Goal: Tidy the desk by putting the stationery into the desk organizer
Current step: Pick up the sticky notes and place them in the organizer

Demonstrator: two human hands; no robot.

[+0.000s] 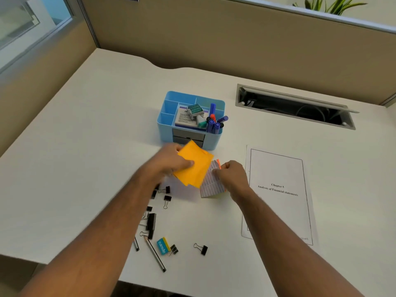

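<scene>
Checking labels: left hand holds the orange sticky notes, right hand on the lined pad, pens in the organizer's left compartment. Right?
One slip: the head view shows the pens in the right compartment of the organizer, not the left. The rest holds: left hand holds the orange sticky notes, right hand is on the lined pad.

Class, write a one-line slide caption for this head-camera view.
Left hand holds orange sticky notes, right hand grips a lined pad before the blue organizer.

The white desk (85, 159) carries a blue organizer (167, 125), printed sheet (278, 189), binder clips (201, 249) and pencils (155, 255).
</scene>
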